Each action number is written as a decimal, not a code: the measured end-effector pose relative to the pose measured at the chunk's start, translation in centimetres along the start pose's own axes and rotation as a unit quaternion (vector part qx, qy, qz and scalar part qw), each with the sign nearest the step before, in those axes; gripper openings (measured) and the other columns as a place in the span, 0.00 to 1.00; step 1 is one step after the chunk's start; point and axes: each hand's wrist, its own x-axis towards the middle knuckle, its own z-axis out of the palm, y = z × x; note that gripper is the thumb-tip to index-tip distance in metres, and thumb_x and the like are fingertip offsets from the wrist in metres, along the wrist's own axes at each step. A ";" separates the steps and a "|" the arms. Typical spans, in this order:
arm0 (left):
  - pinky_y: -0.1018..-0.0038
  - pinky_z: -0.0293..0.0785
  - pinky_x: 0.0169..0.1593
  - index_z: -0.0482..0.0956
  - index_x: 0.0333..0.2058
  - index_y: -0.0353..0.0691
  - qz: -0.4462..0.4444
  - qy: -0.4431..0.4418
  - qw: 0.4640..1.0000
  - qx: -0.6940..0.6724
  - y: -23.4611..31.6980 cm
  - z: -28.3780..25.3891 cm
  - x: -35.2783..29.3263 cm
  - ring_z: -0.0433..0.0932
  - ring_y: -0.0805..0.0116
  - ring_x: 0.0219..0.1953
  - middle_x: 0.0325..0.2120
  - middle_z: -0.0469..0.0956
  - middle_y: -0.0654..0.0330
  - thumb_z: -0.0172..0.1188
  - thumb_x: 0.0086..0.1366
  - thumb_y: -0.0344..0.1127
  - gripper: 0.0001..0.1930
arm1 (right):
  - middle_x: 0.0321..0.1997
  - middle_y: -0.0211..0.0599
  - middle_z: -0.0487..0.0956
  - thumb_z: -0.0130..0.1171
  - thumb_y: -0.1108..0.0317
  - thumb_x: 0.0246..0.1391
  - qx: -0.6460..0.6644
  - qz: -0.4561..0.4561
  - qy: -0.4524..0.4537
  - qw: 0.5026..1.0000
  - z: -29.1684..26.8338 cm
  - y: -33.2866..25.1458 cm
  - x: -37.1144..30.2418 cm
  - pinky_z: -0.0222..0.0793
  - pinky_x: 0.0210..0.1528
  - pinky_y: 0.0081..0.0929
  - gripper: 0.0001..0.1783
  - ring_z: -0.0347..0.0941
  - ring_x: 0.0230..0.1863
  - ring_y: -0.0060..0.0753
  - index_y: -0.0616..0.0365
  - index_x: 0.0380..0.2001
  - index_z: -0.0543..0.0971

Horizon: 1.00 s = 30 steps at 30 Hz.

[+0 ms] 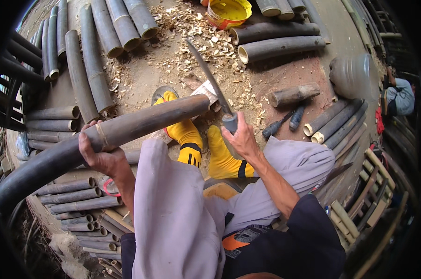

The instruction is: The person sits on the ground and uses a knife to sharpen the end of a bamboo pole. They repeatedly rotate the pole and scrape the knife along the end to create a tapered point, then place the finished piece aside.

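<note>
Bamboo tube [154, 116], dark and long, is held aloft over the ground [150, 65], slanting from near the ground's left edge up toward its middle; a pale joint ring shows beside the grip. Left hand [103, 159] is wrapped firmly about the tube at that ring, thumb on the near side. Right hand [244, 139] is closed around the dark handle of a long knife [216, 86], its blade pointing toward the ground's far edge and passing just beside the tube's pale cut end; contact between blade and tube cannot be determined. Yellow socks [187, 132] cover both feet below the work. Wood chips [219, 51] lie scattered from mid-ground to the far edge, where a yellow bucket [229, 11] stands. A short bamboo piece [294, 94] lies toward the right edge, near a clear plastic jug [354, 76]. Stacked tubes [87, 204] line the near left corner.
</note>
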 end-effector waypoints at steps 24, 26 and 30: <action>0.72 0.74 0.45 0.76 0.44 0.32 0.098 0.021 0.981 0.168 -1.2 7.8 -1.8 0.75 0.69 0.39 0.36 0.75 0.57 0.59 0.61 0.39 0.17 | 0.27 0.51 0.79 0.61 0.75 0.48 -0.061 -0.106 0.029 0.992 3.1 3.8 4.0 0.76 0.22 0.29 0.18 0.80 0.26 0.45 0.62 0.38 0.64; 0.72 0.73 0.47 0.75 0.45 0.35 0.118 0.014 0.974 0.192 -1.3 7.5 -1.6 0.75 0.69 0.42 0.39 0.75 0.57 0.59 0.61 0.41 0.18 | 0.27 0.54 0.78 0.62 0.75 0.45 -0.053 -0.030 -0.022 0.998 2.8 3.9 4.4 0.77 0.25 0.34 0.20 0.80 0.26 0.48 0.64 0.39 0.63; 0.69 0.73 0.47 0.75 0.45 0.35 0.156 -0.022 0.968 0.193 -1.9 6.5 -0.8 0.75 0.68 0.42 0.39 0.75 0.57 0.59 0.61 0.41 0.18 | 0.28 0.52 0.79 0.64 0.75 0.43 0.027 -0.040 -0.007 0.999 1.5 1.1 3.0 0.78 0.30 0.38 0.21 0.80 0.28 0.47 0.65 0.39 0.65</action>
